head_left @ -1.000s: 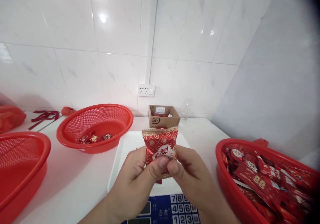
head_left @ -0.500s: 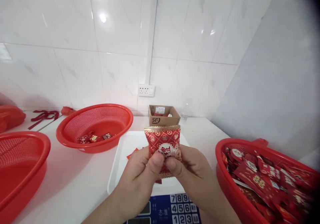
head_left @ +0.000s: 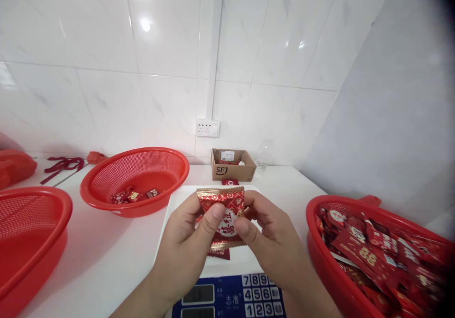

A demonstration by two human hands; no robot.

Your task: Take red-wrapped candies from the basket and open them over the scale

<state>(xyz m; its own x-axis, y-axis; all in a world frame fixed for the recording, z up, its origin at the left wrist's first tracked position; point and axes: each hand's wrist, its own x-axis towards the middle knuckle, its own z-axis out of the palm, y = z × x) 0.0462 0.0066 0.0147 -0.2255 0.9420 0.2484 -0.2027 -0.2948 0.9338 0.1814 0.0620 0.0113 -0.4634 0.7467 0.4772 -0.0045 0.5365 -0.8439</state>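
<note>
A red and gold snack packet [head_left: 232, 204] with a white round label is held up between both hands, above the scale. My left hand [head_left: 194, 235] pinches its left side, thumb across the front. On the right edge, my right hand [head_left: 268, 232] grips it with thumb and fingers. Below them is the scale's white tray [head_left: 167, 221], with part of a dark red packet [head_left: 220, 253] showing under the held one. Nearest to me, the digital scale's blue panel [head_left: 231, 289] shows number keys and display windows, partly covered by my left wrist.
A red basket [head_left: 313, 242] full of red packets stands at right. Another red basket [head_left: 170, 159] at back left holds several packets; a third basket [head_left: 53, 199] is at far left. A cardboard box [head_left: 236, 171] sits by the wall, a small red packet [head_left: 230, 182] before it.
The packet has come slightly down and left and been turned in my fingers, so its label faces differently. My hands have spread a little apart on it, uncovering more of the scale display.
</note>
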